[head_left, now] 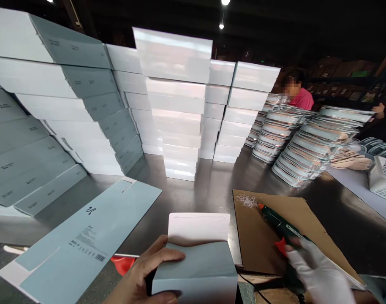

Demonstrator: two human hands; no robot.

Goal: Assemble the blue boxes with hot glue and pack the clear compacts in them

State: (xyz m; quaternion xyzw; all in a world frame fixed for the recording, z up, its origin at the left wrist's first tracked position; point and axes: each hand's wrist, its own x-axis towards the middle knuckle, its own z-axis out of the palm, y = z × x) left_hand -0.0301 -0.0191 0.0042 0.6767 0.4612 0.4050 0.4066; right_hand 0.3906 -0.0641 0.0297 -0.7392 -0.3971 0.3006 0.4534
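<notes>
My bare left hand (148,274) grips a light blue box (197,266) at its left side, thumb and fingers around it. The white end flap (199,228) stands up at the box's far end. On a brown cardboard sheet (259,249) lies a dark green hot glue gun (283,223) with a red trigger and an orange nozzle tip. Whitish glue strings (247,201) sit by that tip. My right hand (319,270), in a white glove, is at the gun's handle and trigger; motion smears its fingers, so its grip is unclear.
A flat unfolded box (85,236) lies on the left over the metal table's edge. Tall stacks of white and blue boxes (180,97) fill the back. Glass-like dishes (310,143) are piled at right, near a white basket (383,177). A person in pink (302,99) is behind them.
</notes>
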